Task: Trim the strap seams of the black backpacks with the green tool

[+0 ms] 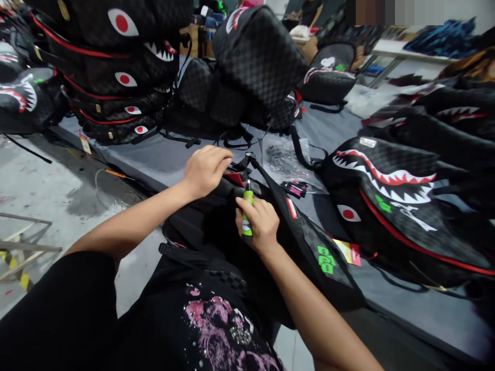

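so the left arm is coming out of a black sleeve and stretching forward and inward, with the left hand (207, 170) hovering over or resting by the far edge of the open black bag (216, 221). its fingers are curling loosely and pointing right, near a red patch (234, 178), but i can't tell if they're pinching anything. right forearm is angling up and inward from the bottom right, and the right hand (260, 220) is sitting a bit closer to the body, wrapping its fingers around a small green bottle (247, 210). the bottle is standing over the bag's opening, dark tip pointing away from the person. the bag is leaning against the near side of the grey table (328, 129).
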Tool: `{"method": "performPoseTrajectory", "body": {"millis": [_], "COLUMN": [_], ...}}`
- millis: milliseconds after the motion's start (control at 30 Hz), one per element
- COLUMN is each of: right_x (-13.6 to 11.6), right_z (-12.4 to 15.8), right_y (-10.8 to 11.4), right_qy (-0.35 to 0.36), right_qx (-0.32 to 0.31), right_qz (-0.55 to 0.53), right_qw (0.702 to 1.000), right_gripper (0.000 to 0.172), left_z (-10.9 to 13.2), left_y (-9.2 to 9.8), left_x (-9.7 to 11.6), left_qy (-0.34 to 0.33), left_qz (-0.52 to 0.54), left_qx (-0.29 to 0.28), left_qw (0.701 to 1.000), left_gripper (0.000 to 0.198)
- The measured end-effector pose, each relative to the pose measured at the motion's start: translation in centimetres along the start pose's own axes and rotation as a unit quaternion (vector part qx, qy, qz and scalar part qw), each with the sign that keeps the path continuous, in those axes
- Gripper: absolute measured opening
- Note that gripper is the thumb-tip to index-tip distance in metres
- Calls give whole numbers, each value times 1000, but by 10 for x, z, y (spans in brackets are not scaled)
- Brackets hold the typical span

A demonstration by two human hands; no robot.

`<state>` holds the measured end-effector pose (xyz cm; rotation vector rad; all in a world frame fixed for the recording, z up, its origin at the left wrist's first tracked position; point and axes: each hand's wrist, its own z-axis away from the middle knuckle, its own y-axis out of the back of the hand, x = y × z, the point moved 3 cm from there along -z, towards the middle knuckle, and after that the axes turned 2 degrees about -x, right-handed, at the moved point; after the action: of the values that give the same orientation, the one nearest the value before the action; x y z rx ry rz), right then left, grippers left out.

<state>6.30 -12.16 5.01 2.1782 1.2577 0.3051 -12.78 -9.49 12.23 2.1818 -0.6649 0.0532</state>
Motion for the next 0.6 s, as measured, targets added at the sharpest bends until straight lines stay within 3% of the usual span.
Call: {"method": "performPoseTrajectory", "body": {"millis": [100,167,267,367,500,600], "right_x": [-11,-18,-25,-22,-10,-15], "right_z": [-10,-14,-13,-7,5,14], "right_y": [-8,-11,-11,-11,-14,-15], "right_qy": [-44,-83,-101,-94,-82,-59], "right_qx": [-9,-19,-45,-74,-85,-85], "right_qz": [-22,-74,-111,-80,-59,-79], "right_qw": [999,994,988,990,991,991], "right_gripper": [27,23,19,20,23,26], "left_z": [-27,-36,-38,-35,-34,-30], "left_y": [-32,-51,-71,-81,-80,-75], "left_x": [-5,-5,-5,-9,-14,-15], "left_qy": [54,74,61,60,83,90], "left_qz": [-62,-97,-109,-101,-76,-43], "left_qx": [-174,-220,-237,-242,-239,-237], "left_qw": [981,968,964,963,965,966], "left_gripper": [42,45,46,48,51,51]}}
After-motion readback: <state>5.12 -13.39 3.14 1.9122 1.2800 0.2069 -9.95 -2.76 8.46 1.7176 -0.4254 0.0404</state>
